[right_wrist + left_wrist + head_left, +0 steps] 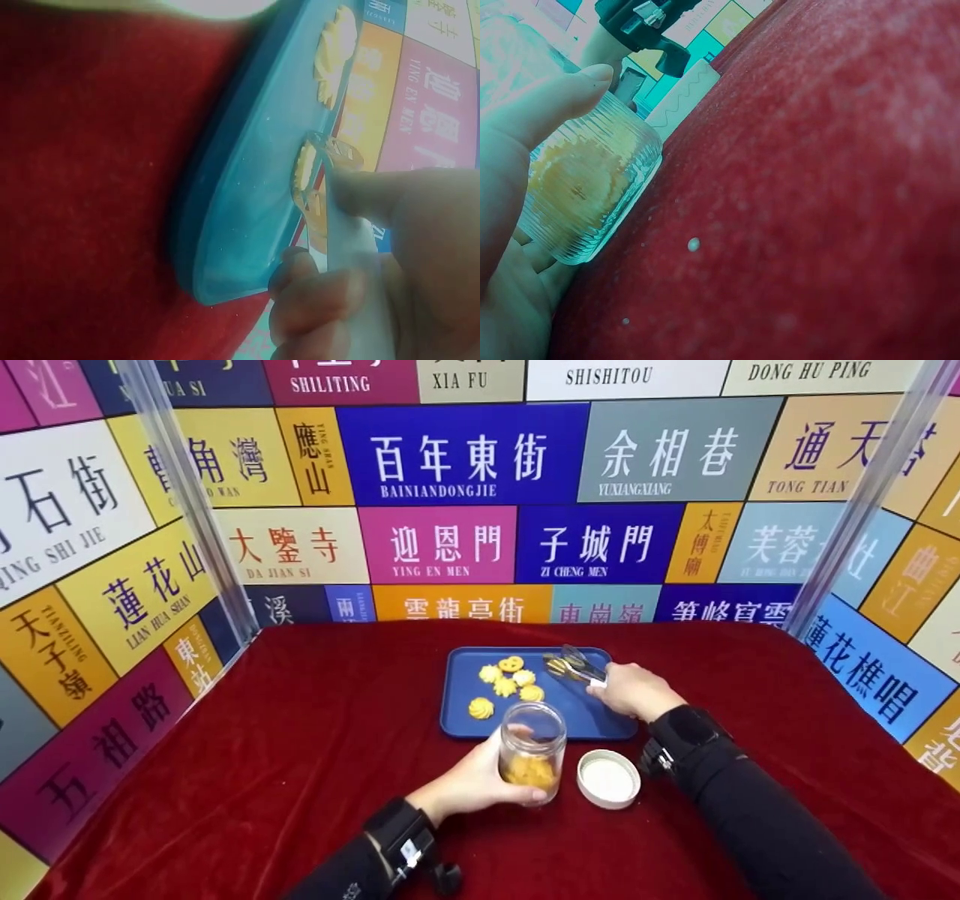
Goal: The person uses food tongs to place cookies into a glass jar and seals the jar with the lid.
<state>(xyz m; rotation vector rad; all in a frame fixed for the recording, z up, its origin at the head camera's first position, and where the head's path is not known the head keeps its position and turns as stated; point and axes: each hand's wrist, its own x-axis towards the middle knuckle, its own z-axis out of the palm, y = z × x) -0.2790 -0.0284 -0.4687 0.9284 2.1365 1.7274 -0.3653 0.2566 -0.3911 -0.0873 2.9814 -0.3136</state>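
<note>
My left hand (476, 780) grips a clear glass jar (551, 729) around its side, near the front edge of a blue tray (589, 724). Butter cookies (531, 771) lie in the lower part of the jar; its mouth is uncovered. Ribbed glass and the thumb (574, 97) show in the left wrist view. Over the tray's right part, my right hand (637, 690) holds metal tongs (581, 666) by the handles. A cookie (304, 166) sits between the tong ends, close over the tray. Several more cookies (505, 686) lie on the tray's left half.
A round lid (609, 780) with a white inside lies on the red cloth (337, 735), right of the jar. Panels with street names (465, 454) stand behind the table, and clear posts (855, 495) rise at both back corners.
</note>
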